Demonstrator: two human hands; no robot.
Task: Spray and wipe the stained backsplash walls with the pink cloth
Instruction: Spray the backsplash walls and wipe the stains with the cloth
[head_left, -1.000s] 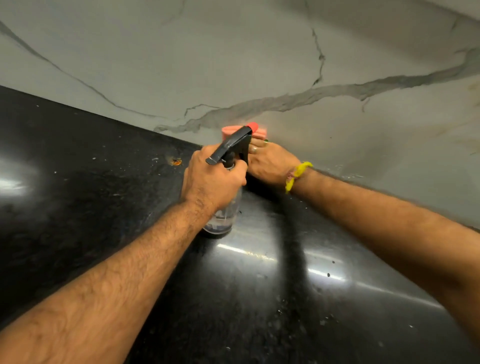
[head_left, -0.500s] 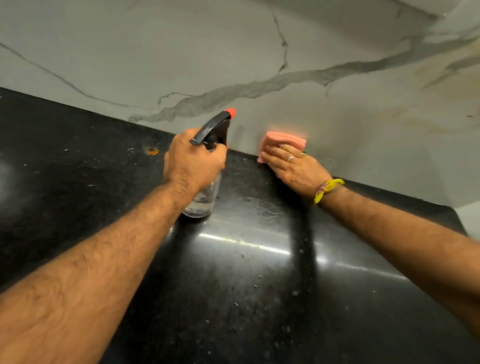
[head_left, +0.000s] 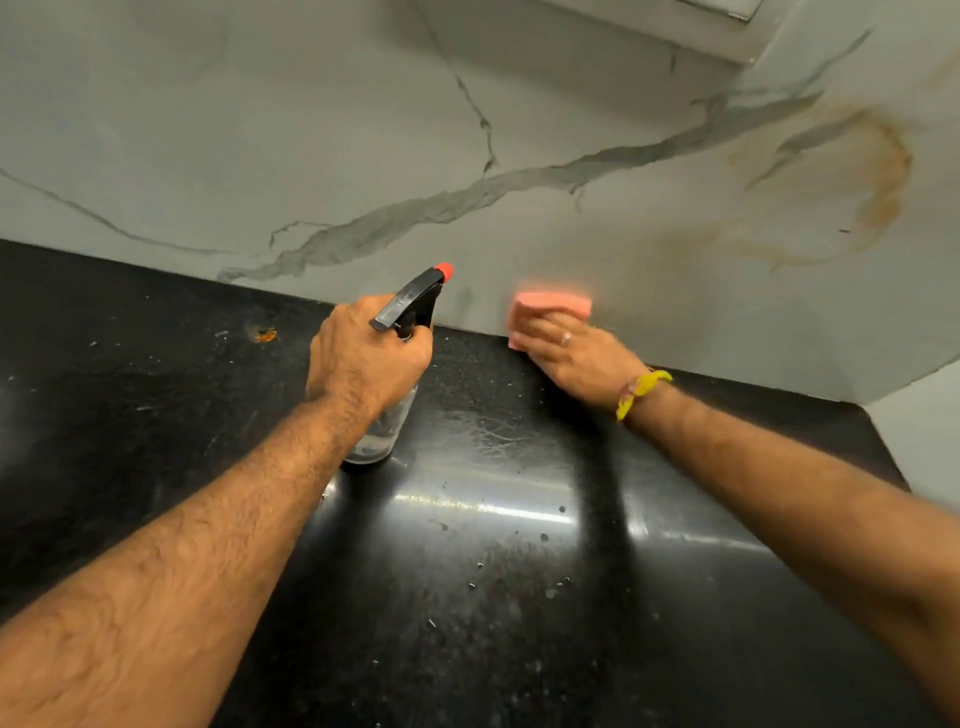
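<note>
Since half a second ago the right hand (head_left: 576, 358) has slid the pink cloth (head_left: 551, 305) further right along the wall (head_left: 363, 130), away from the bottle. Its fingers (head_left: 540, 338) lie straight, pressing the cloth against the wall just above the worktop (head_left: 156, 415). The left hand (head_left: 366, 356) still grips the one spray bottle (head_left: 387, 410), fingers curled round its neck. One cloth, one brown stain (head_left: 878, 176) above right of it.

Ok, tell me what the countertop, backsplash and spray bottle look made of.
Countertop: polished black stone, likely granite; speckled, mirror-like glare.
Backsplash: marble-look tile or slab, satin; grey veins, brownish stains at right.
Spray bottle: clear plastic body probably, black plastic trigger, red nozzle.
</note>
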